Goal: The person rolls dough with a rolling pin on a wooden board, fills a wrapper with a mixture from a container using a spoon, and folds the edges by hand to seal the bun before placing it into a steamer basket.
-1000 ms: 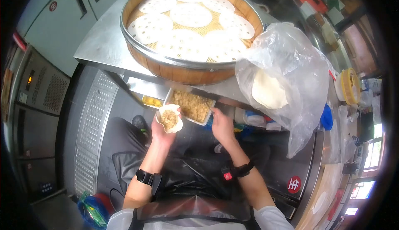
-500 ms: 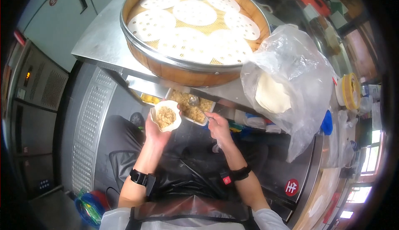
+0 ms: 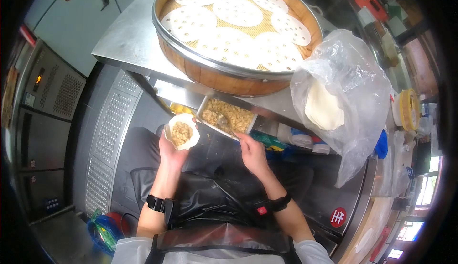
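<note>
My left hand (image 3: 172, 154) cups a pale dough wrapper (image 3: 192, 138) with frilled edges. A mound of light brown, chunky filling (image 3: 182, 133) sits inside the wrapper. In my right hand (image 3: 253, 154) is the handle of a metal spoon (image 3: 222, 121), gripped by closed fingers. The spoon's bowl rests in more of the same filling, within a white rectangular tray (image 3: 203, 106) under the counter edge. The wrapper is held just left of this tray, apart from the spoon.
On the metal counter (image 3: 125, 40) stands a round bamboo steamer (image 3: 200, 68) lined with perforated paper discs (image 3: 237, 11). A clear plastic bag (image 3: 358, 78) with stacked wrappers (image 3: 324, 107) hangs over the counter edge. A yellow-lidded tub (image 3: 409, 109) is farther right.
My left hand with the filled wrapper has drawn a little away from the tray, leftward. The spoon stays in the filling. The whole view has shifted slightly.
</note>
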Available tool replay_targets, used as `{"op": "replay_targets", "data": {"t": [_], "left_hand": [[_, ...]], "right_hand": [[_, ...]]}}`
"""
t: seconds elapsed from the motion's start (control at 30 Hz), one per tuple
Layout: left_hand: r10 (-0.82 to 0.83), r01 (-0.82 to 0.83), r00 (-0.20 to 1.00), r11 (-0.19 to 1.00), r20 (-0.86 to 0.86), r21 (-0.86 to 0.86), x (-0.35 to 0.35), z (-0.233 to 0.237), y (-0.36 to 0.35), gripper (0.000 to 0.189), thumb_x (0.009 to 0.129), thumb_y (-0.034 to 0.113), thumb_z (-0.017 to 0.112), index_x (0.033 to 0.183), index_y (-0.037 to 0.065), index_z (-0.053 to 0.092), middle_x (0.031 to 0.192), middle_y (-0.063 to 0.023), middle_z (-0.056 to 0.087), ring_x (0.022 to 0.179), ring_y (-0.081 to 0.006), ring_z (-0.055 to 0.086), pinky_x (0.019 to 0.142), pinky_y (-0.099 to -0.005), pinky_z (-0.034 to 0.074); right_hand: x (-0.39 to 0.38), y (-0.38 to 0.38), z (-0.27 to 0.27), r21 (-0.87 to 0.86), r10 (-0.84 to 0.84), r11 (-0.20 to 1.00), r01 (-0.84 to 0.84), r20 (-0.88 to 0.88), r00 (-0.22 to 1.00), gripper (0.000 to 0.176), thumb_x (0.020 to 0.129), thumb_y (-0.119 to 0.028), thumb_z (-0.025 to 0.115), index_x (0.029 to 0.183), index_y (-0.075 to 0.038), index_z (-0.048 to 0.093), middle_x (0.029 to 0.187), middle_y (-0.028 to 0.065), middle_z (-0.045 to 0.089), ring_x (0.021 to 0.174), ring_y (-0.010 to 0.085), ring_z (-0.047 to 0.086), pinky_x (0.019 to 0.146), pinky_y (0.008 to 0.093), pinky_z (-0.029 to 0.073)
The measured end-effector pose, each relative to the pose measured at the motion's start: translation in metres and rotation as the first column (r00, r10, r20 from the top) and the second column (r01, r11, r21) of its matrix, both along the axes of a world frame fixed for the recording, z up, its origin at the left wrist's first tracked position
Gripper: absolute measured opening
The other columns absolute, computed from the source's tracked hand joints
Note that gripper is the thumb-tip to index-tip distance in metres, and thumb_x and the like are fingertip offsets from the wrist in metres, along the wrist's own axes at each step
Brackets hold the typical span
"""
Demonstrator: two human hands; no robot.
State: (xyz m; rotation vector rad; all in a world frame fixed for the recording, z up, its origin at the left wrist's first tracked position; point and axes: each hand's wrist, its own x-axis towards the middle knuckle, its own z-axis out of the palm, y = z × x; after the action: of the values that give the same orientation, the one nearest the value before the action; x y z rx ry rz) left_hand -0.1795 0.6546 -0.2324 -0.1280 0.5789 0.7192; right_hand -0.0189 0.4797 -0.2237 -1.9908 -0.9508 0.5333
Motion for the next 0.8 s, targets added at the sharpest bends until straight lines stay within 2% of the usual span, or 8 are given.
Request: {"op": "replay_targets", "data": {"t": [0.13, 0.23, 0.3, 0.33, 0.4, 0.63, 0.73, 0.8], "left_hand": [[-0.008, 0.009, 0.999, 1.000, 0.046, -0.006, -0.001, -0.009, -0.002, 0.041, 0.098, 0.024, 0.028, 0.128, 0.004, 0.048, 0.122, -0.0236, 0.054, 0.108, -0.0403, 0.055, 0.092, -0.0514, 0.046], [-0.004, 0.004, 1.000, 1.000, -0.005, -0.013, 0.000, -0.012, -0.005, 0.041, 0.099, 0.027, 0.030, 0.123, 0.002, 0.051, 0.117, -0.0211, 0.058, 0.106, -0.0372, 0.057, 0.091, -0.0497, 0.048], [-0.016, 0.016, 1.000, 1.000, -0.004, 0.024, 0.000, -0.019, -0.004, 0.041, 0.099, 0.026, 0.030, 0.123, 0.002, 0.051, 0.117, -0.0199, 0.059, 0.107, -0.0361, 0.057, 0.092, -0.0491, 0.048], [-0.027, 0.027, 1.000, 0.998, -0.004, 0.062, 0.000, -0.022, -0.003, 0.040, 0.099, 0.026, 0.030, 0.122, 0.002, 0.051, 0.117, -0.0187, 0.059, 0.107, -0.0349, 0.058, 0.092, -0.0484, 0.048], [-0.018, 0.019, 0.999, 0.999, -0.032, 0.042, 0.002, -0.020, -0.002, 0.040, 0.099, 0.026, 0.030, 0.122, 0.002, 0.052, 0.117, -0.0174, 0.059, 0.107, -0.0335, 0.058, 0.092, -0.0474, 0.048], [-0.055, 0.060, 0.995, 0.997, -0.085, 0.057, 0.029, -0.010, -0.006, 0.043, 0.100, 0.025, 0.028, 0.129, 0.002, 0.048, 0.124, -0.0154, 0.057, 0.113, -0.0295, 0.056, 0.098, -0.0458, 0.044], [-0.081, 0.080, 0.997, 0.995, 0.012, 0.056, 0.050, -0.006, -0.013, 0.040, 0.100, 0.027, 0.030, 0.126, 0.003, 0.050, 0.123, -0.0143, 0.057, 0.114, -0.0300, 0.055, 0.099, -0.0458, 0.044], [-0.103, 0.098, 0.991, 0.993, 0.080, 0.063, 0.062, 0.002, -0.019, 0.040, 0.100, 0.027, 0.031, 0.125, 0.003, 0.050, 0.122, -0.0144, 0.057, 0.114, -0.0302, 0.055, 0.098, -0.0458, 0.045]], "right_hand": [[0.003, -0.003, -0.014, 0.047, 0.045, 0.998, -0.047, 0.033, 0.998, 0.024, 0.092, -0.009, 0.050, 0.112, -0.004, 0.062, 0.083, 0.0201, 0.065, 0.071, 0.0307, 0.066, 0.065, 0.0373, 0.049], [0.009, -0.005, -0.018, 0.127, 0.067, 0.991, -0.041, -0.201, 0.977, 0.025, 0.093, -0.008, 0.050, 0.113, -0.002, 0.063, 0.077, 0.0092, 0.065, 0.060, 0.0188, 0.059, 0.059, 0.0318, 0.047], [0.010, -0.007, -0.008, -0.009, -0.072, 0.996, 0.087, -0.651, 0.756, 0.026, 0.094, -0.008, 0.048, 0.115, -0.002, 0.063, 0.070, -0.0030, 0.053, 0.053, 0.0065, 0.045, 0.048, 0.0232, 0.038], [0.009, -0.006, -0.004, -0.008, -0.069, 0.996, 0.085, -0.652, 0.755, 0.026, 0.094, -0.008, 0.048, 0.115, -0.002, 0.063, 0.070, -0.0030, 0.053, 0.053, 0.0065, 0.045, 0.048, 0.0232, 0.038], [0.008, -0.005, 0.002, -0.097, -0.186, 0.980, 0.174, -0.758, 0.626, 0.026, 0.097, -0.011, 0.048, 0.120, -0.005, 0.059, 0.064, -0.0087, 0.037, 0.047, -0.0001, 0.028, 0.040, 0.0166, 0.020], [0.005, -0.016, 0.034, -0.007, -0.138, 0.979, 0.203, -0.755, 0.641, 0.028, 0.095, -0.010, 0.048, 0.119, -0.006, 0.061, 0.066, -0.0090, 0.042, 0.050, 0.0023, 0.036, 0.042, 0.0186, 0.029], [-0.013, -0.014, 0.028, 0.232, -0.072, 0.968, 0.097, -0.112, 0.991, 0.027, 0.092, -0.005, 0.051, 0.118, -0.004, 0.061, 0.068, 0.0015, 0.056, 0.054, 0.0120, 0.052, 0.051, 0.0269, 0.043], [-0.026, -0.008, 0.025, 0.307, -0.098, 0.952, -0.002, 0.309, 0.946, 0.031, 0.088, -0.002, 0.055, 0.117, -0.007, 0.062, 0.076, 0.0143, 0.060, 0.058, 0.0258, 0.060, 0.055, 0.0345, 0.049]]}}
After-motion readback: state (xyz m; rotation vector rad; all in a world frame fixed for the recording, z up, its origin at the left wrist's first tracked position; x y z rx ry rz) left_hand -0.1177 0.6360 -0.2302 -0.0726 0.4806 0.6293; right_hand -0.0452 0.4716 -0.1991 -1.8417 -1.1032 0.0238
